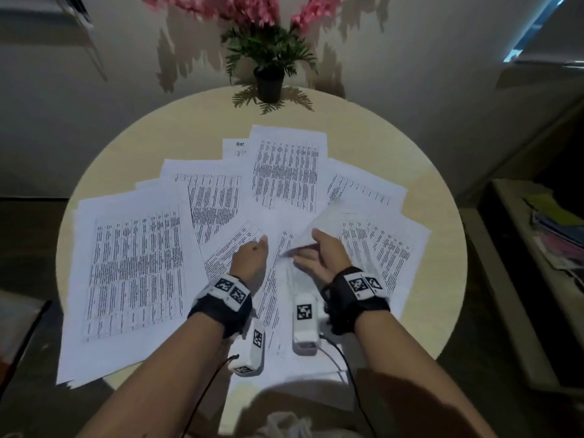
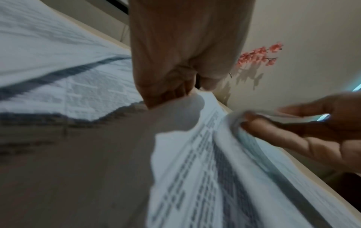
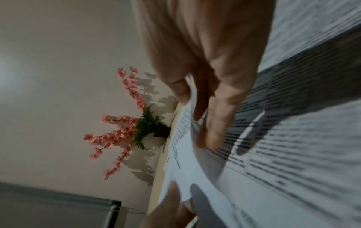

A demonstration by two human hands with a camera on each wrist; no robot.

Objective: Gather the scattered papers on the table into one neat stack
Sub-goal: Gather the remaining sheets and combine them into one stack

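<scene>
Now | papers (image 1: 136, 267) fanned, overlapping, printed tables | right hand (image 1: 322, 254) pinches lifted sheet (image 1: 319, 229) | left hand (image 1: 249, 257) curled, knuckles on paper

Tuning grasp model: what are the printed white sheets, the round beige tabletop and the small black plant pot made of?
Printed white sheets: thin matte office paper; one bends and curls where the right hand lifts it.
Round beige tabletop: smooth, pale, faint sheen; looks like laminate or painted wood, cannot tell which.
Small black plant pot: matte dark, probably plastic; too small to confirm.
</scene>
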